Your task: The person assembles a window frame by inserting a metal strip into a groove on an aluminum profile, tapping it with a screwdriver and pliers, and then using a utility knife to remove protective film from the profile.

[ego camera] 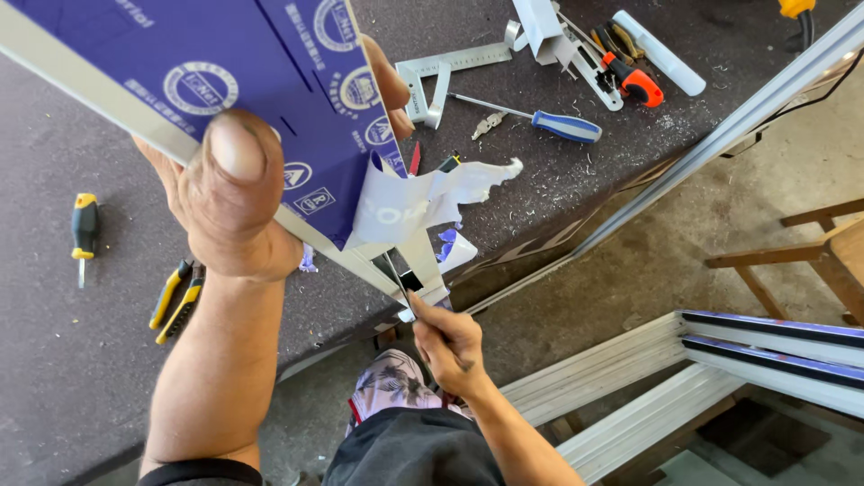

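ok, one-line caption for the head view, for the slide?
Left hand grips a blue-filmed aluminium profile above the workbench while right hand works a thin blade at its end.

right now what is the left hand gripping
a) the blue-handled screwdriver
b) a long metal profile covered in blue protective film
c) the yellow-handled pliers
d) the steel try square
b: the left hand wraps around the long metal profile covered in blue protective film, thumb on top, while the blue-handled screwdriver, yellow-handled pliers and steel try square lie untouched on the dark workbench.

Bench is pretty open at 8 o'clock past the yellow pliers; 1 o'clock's crammed with the blue screwdriver, square and cutters; stacked frames block 4 o'clock
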